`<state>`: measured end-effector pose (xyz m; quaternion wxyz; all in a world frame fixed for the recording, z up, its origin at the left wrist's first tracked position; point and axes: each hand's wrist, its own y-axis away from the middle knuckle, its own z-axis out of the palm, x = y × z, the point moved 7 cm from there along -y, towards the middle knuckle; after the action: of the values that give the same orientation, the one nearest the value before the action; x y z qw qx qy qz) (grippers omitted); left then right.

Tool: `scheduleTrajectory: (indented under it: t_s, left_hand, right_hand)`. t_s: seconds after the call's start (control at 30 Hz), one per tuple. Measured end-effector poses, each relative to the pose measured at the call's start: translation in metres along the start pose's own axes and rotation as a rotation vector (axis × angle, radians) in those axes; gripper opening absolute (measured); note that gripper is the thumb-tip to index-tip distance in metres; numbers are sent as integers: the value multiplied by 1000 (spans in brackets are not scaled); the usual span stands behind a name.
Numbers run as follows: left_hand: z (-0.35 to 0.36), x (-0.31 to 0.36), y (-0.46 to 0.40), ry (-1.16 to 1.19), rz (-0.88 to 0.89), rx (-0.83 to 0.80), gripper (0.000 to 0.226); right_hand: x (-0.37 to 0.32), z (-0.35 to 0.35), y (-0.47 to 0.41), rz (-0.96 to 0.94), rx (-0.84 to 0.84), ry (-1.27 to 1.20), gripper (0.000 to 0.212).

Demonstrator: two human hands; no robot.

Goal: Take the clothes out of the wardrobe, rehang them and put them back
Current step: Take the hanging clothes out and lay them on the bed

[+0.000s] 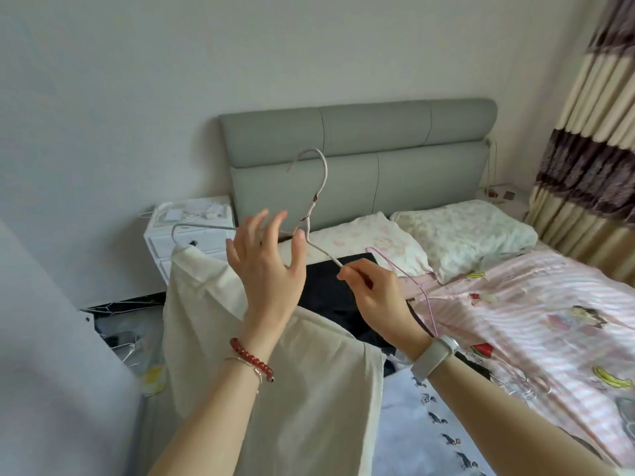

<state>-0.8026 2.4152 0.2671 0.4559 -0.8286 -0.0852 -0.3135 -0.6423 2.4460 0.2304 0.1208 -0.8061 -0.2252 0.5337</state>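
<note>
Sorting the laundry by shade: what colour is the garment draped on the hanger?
Cream, plain with no pattern; the garment shows best in the head view.

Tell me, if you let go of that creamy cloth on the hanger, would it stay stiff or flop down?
Probably flop. The cream garment already hangs in soft folds from the wire hanger, so it looks limp and fairly light. Only one end seems threaded on, so it might slide off while the right hand pinches the wire and the left hand is open.
</note>
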Motion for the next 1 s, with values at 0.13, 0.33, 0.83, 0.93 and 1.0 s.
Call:
scheduleTrajectory:
  t_s: [0.13, 0.33, 0.83, 0.93, 1.0]
  left_hand:
    - [75, -40, -8, -33, -87, -195, 47]
    - [209, -87, 14, -108, -40, -511, 57]
    - [442, -247, 240, -401, -26, -1267, 68]
    - [460, -269, 264, -471, 52, -1315, 66]
    - [467, -277, 276, -492, 83, -1327, 65]
  right_hand:
    - [57, 1, -43, 186, 118, -120, 24]
    - [180, -20, -77, 448, 352, -146, 24]
    - [507, -86, -97, 837, 336, 409, 43]
    - [551, -71, -69, 979, 147, 525, 54]
    - [565, -52, -45, 995, 5, 612, 58]
